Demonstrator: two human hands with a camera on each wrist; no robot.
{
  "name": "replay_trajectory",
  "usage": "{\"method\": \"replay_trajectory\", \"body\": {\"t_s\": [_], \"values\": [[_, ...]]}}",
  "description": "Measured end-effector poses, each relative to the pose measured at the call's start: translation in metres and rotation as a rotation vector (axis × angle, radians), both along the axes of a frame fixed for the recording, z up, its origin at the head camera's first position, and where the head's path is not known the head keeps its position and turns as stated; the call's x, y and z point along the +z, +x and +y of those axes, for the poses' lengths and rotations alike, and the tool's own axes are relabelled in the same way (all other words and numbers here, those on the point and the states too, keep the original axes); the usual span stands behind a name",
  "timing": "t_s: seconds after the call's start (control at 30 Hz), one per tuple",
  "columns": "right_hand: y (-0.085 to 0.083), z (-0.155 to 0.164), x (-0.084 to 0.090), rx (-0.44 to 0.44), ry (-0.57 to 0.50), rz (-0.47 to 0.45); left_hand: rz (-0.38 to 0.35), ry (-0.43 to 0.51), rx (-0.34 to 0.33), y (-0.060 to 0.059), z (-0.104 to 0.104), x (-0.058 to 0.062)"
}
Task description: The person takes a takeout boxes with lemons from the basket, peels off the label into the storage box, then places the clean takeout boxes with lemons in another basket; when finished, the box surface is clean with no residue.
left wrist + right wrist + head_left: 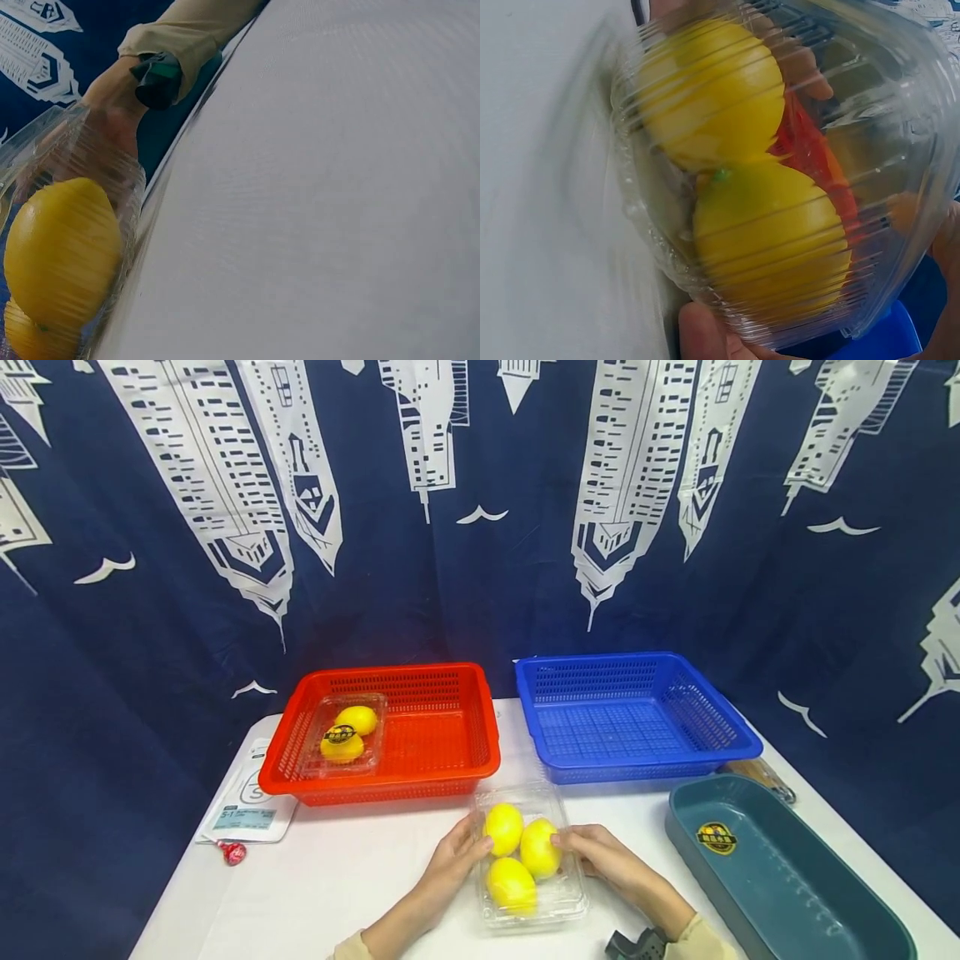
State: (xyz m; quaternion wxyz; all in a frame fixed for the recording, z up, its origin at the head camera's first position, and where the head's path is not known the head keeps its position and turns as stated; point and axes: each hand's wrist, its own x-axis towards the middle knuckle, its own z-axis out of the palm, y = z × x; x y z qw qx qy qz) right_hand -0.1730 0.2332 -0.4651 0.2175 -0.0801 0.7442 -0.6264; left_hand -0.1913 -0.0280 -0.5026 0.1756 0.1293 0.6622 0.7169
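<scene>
Between my two hands is a clear plastic clamshell box (555, 906) with three yellow lemons inside. One lemon (503, 829) sits at the upper left, another (540, 849) at the right and the third (512, 885) lower down. My left hand (450, 860) grips the box's left side, its thumb over the top edge. On the opposite side my right hand (603, 857) holds it the same way. Through the ribbed wall in the right wrist view, two lemons (772, 240) show, with fingers (701, 330) at the bottom edge. The box is tilted close over the white table.
A red basket (450, 789) at the back left holds another clear box (378, 714) with two lemons and a black-gold label. Beside it stands a blue basket (600, 774). A teal tray (817, 893) with a similar label (717, 838) lies right. Packets (251, 810) and a red-wrapped candy (233, 853) lie left.
</scene>
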Motion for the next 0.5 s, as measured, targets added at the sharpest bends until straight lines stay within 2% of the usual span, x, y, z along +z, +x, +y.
{"method": "replay_trajectory", "body": {"t_s": [0.17,0.27,0.4,0.5], "values": [[0.0,0.0,0.002,-0.012,0.031,-0.006,0.03,-0.043,0.035,-0.001,-0.003,0.007],[0.001,0.0,0.002,-0.017,0.042,-0.009,0.083,-0.126,0.109,0.001,-0.003,0.016],[0.001,0.0,0.002,-0.023,0.036,-0.014,0.201,-0.327,0.239,0.011,0.0,0.035],[0.002,0.0,0.002,-0.019,0.024,-0.016,0.34,-0.489,0.284,0.025,0.005,0.055]]}}
